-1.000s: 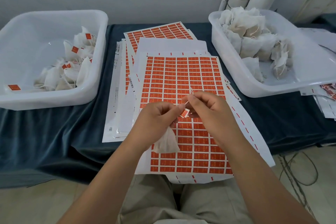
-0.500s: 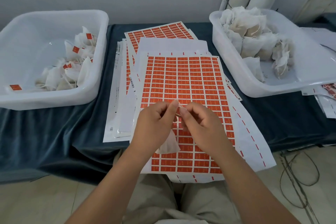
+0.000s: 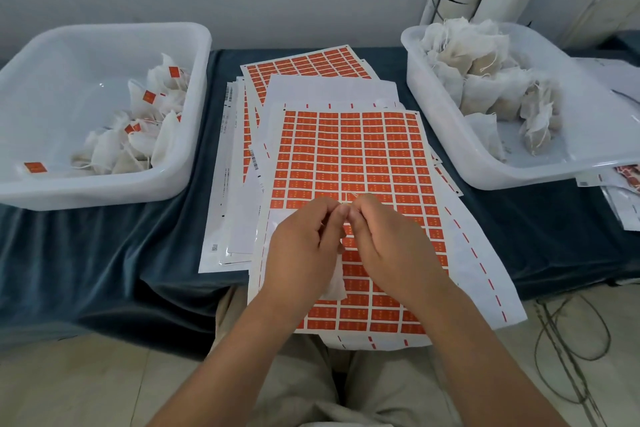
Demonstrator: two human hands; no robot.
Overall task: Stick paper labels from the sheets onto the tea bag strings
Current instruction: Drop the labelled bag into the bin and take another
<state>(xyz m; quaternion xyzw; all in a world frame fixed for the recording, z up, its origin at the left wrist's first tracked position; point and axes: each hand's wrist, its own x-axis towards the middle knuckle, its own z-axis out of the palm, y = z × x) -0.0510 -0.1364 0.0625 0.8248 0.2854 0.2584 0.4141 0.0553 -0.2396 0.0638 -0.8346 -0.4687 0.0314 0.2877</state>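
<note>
Tubs: two are standing at the tabletop's [image 3: 156, 246] side edges, left tub [image 3: 104, 191] and right tub [image 3: 446, 128].
Hands: two are showing, left hand [image 3: 298, 250] and right hand [image 3: 388, 243].
Tea bag [image 3: 336, 282]: one is hanging between them.

Orange labels [image 3: 349, 156]: print illegible.

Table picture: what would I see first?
The big orange label sheet in the middle, with the left hand and right hand meeting over it and a tea bag dangling under the left. The left tub holds tagged bags; the right tub holds plain bags.
</note>
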